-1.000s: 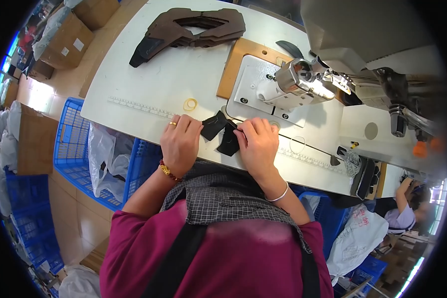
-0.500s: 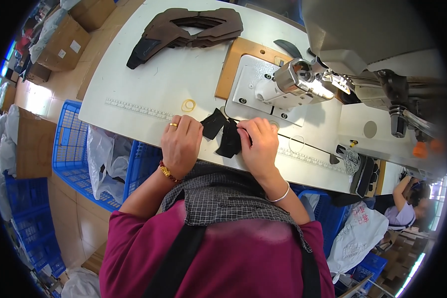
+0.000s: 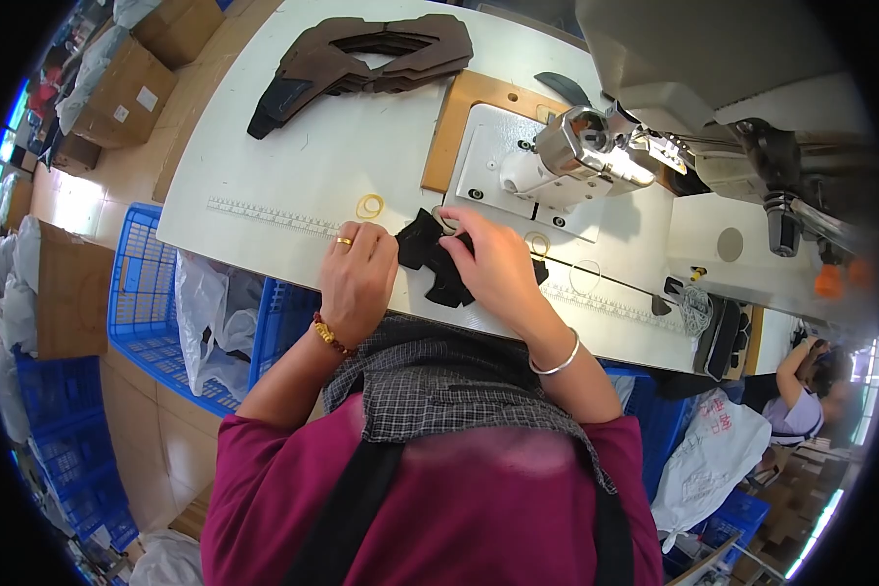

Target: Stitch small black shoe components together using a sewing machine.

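Black fabric pieces (image 3: pixel 446 276) lie at the near edge of the table, between my two hands. My left hand (image 3: pixel 358 278) is closed at their left side, fingers curled down, with the left piece (image 3: pixel 418 240) at its fingertips. From the right, my right hand (image 3: pixel 493 269) reaches over the pieces. Its thumb and index finger pinch near the upper end where the pieces meet; what sits between those fingertips is too small to make out. More black fabric shows just right of that hand.
A sewing machine (image 3: pixel 576 161) stands beyond my right hand. Stacked brown shaped pieces (image 3: pixel 308 61) lie at the back left. A yellow rubber band (image 3: pixel 369 206) and a ruler strip (image 3: pixel 264 213) are on the tabletop. Blue crates (image 3: pixel 132 293) flank the table; a person (image 3: pixel 796 400) sits far right.
My right hand has moved up and slightly left, from the right piece's edge to the upper end of the pieces. The black pieces have shifted a little; my left hand has barely moved.
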Available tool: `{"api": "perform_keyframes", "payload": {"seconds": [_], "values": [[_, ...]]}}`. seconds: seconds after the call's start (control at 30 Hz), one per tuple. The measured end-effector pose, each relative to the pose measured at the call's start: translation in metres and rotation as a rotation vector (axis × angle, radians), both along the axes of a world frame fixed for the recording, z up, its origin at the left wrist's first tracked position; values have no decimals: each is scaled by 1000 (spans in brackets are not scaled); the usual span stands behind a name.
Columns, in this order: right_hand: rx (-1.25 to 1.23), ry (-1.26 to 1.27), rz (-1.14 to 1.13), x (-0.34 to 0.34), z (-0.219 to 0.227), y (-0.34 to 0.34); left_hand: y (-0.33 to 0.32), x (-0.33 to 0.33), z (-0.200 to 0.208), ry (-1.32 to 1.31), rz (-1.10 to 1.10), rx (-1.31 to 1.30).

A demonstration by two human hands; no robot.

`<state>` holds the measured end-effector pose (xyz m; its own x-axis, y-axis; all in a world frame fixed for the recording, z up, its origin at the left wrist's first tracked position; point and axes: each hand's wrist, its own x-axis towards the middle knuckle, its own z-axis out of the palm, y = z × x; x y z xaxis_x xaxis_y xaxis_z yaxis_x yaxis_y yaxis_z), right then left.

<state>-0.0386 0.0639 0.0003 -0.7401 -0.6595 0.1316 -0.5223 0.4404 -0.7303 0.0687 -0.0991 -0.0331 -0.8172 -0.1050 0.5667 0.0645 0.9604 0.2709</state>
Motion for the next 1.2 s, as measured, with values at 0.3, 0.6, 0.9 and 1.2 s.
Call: {"api": "perform_keyframes", "payload": {"seconds": [0.3,0.6,0.9,1.2], "values": [[66,210,-4,-4,-3,-20,0,-1,3,-2,-15,137],[-32,-81,18,-9,15,-8,-10,-2,20,36,-88,460],[-527,-696,-49,-14,12,28,-1,-10,25,-221,-83,1335],[-422,836,-224,-1,28,72,48,-29,23,-530,-369,1785]]}}
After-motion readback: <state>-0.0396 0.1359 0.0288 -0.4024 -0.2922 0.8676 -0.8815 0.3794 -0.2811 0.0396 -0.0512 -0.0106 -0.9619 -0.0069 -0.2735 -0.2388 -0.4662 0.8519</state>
